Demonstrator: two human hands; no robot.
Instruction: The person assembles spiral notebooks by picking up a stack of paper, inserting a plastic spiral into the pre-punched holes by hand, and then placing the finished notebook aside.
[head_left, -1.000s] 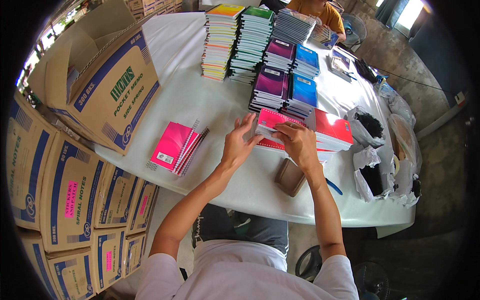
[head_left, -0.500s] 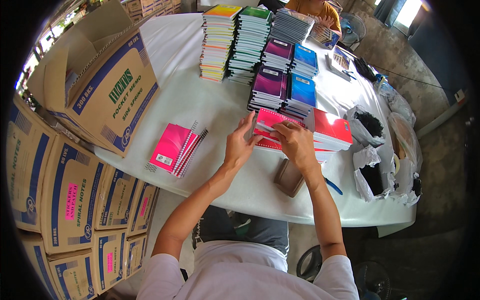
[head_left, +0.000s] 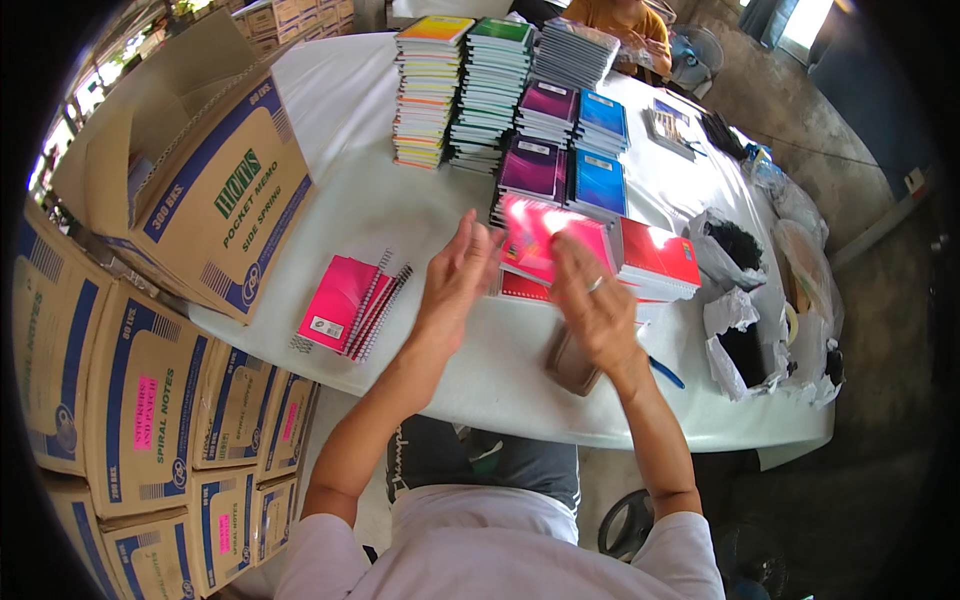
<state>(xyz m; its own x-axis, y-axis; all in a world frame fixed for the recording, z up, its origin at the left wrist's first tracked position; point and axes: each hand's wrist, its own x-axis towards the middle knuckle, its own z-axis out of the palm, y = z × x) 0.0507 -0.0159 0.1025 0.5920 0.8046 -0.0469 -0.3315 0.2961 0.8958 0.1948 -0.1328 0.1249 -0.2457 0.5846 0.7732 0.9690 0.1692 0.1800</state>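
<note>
A pink notebook [head_left: 537, 238], smeared by motion, is tilted above a stack of red-pink notebooks [head_left: 525, 286]. My left hand [head_left: 452, 285] closes at its left edge, the fingertips blurred. Over its lower right part, my right hand [head_left: 592, 305] has its fingers bent against the cover and wears a ring. What lies under those fingers is hidden. Beside the raised notebook stands another red notebook stack [head_left: 658, 255]. To the left, several pink spiral notebooks [head_left: 340, 302] lie in an overlapping pile, their wire coils showing.
Yellow [head_left: 425, 95], green [head_left: 490, 95], purple [head_left: 532, 168] and blue [head_left: 598, 183] notebook stacks stand behind. A brown case [head_left: 568, 368] and blue-handled tool [head_left: 667, 373] lie near the front. Wrapped black coils [head_left: 745, 352] sit right; cartons [head_left: 225, 195] left. Another person [head_left: 625, 30] sits across.
The pink notebook has tilted and shifted up on its stack. My right hand has turned and moved slightly down; my left hand has moved slightly left. The view has shifted a little.
</note>
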